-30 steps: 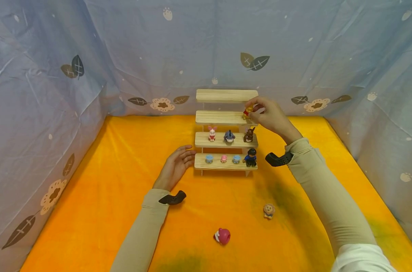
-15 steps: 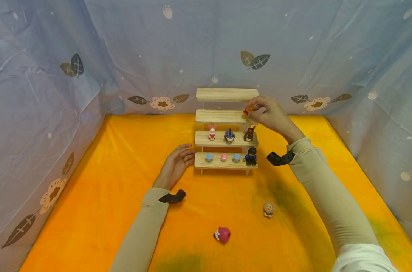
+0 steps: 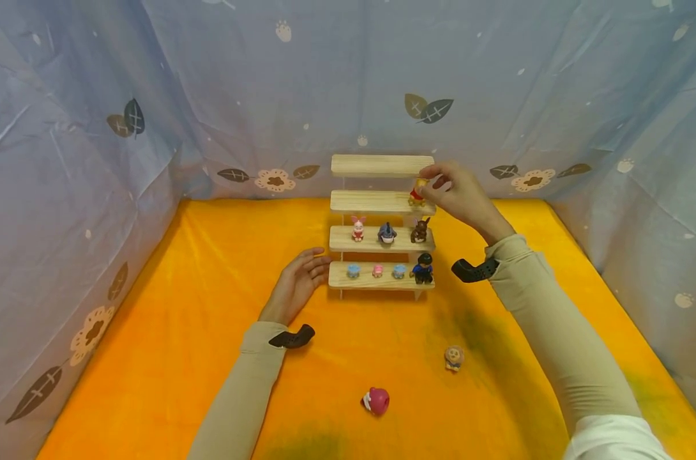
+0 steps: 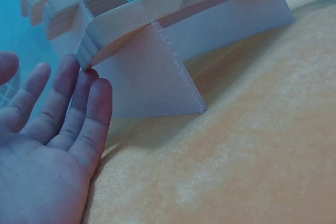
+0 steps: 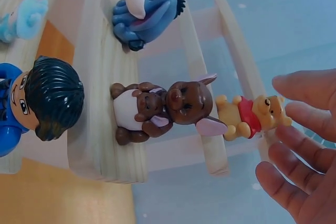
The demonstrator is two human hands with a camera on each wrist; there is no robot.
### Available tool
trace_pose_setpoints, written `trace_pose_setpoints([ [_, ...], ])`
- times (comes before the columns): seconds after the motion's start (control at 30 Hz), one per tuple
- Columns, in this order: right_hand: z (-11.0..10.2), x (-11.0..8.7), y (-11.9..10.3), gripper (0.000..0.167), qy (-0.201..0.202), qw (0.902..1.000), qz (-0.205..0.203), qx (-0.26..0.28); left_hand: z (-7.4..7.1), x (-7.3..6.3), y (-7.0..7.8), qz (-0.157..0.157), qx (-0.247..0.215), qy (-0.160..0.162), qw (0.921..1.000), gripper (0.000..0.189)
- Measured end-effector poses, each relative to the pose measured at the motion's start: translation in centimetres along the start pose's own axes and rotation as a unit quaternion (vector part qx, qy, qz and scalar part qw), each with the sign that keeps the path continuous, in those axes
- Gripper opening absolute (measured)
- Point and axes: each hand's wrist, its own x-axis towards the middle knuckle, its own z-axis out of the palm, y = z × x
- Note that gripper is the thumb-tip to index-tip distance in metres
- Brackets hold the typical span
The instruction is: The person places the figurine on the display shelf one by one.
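Observation:
A yellow Winnie-the-Pooh figurine [image 5: 251, 116] in a red shirt sits at the right end of the third step up of a wooden tiered stand [image 3: 371, 200]. My right hand [image 3: 460, 197] is right at its head, fingers spread and loose around it; the whole figurine shows in the right wrist view. Over at the stand's left side, my left hand [image 3: 295, 284] has its fingers extended, fingertips at the corner of the lowest step [image 4: 113, 27]. Below Pooh sit a brown Kanga figurine [image 5: 168, 108], a grey-blue Eeyore [image 5: 147, 14] and a pink Piglet [image 3: 357, 229].
On the lowest step stand a black-haired toy figure [image 3: 423, 269], two small blue figurines [image 3: 353, 271] and a pink one [image 3: 378, 271]. A lion-like figurine [image 3: 454, 358] and a magenta toy [image 3: 377, 401] lie on the orange cloth [image 3: 221, 255]. Patterned curtain [image 3: 239, 76] surrounds the area.
My right hand's fingers have loosened and drawn slightly off the Pooh figurine, which shows more fully on its step. My left hand has stayed by the stand. The view has tilted slightly.

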Motion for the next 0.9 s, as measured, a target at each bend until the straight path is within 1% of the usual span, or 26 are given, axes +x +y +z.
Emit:
trace_pose_setpoints([
  [0.13,0.1,0.0,0.0,0.039,-0.007,1.0000,0.003,-0.004,0.1,-0.1,0.0,0.000,0.003,0.003,1.0000,0.054],
  [0.37,0.1,0.1,0.1,0.036,-0.005,1.0000,-0.003,-0.003,0.1,0.0,0.0,0.000,0.001,0.007,1.0000,0.056],
  [0.47,-0.1,-0.2,0.2,0.039,0.001,0.9999,-0.007,0.010,0.0,-0.1,0.0,0.001,0.000,0.005,1.0000,0.053],
  [0.53,-0.4,-0.6,0.0,0.042,0.013,0.9997,-0.009,0.019,0.0,-0.1,-0.1,0.001,0.000,0.005,1.0000,0.049],
  [0.63,-1.0,-1.6,-0.5,0.045,0.045,0.9987,-0.017,0.018,-0.1,-0.1,-0.1,0.002,-0.002,0.003,1.0000,0.044],
  [0.77,-2.0,-4.0,-1.4,0.040,0.086,0.9956,-0.037,-0.001,-0.1,-0.1,-0.1,0.001,-0.004,0.003,1.0000,0.043],
  [0.9,-2.7,-6.8,-2.0,0.035,0.095,0.9938,-0.055,-0.015,0.0,-0.1,0.0,0.004,-0.005,0.000,1.0000,0.040],
])
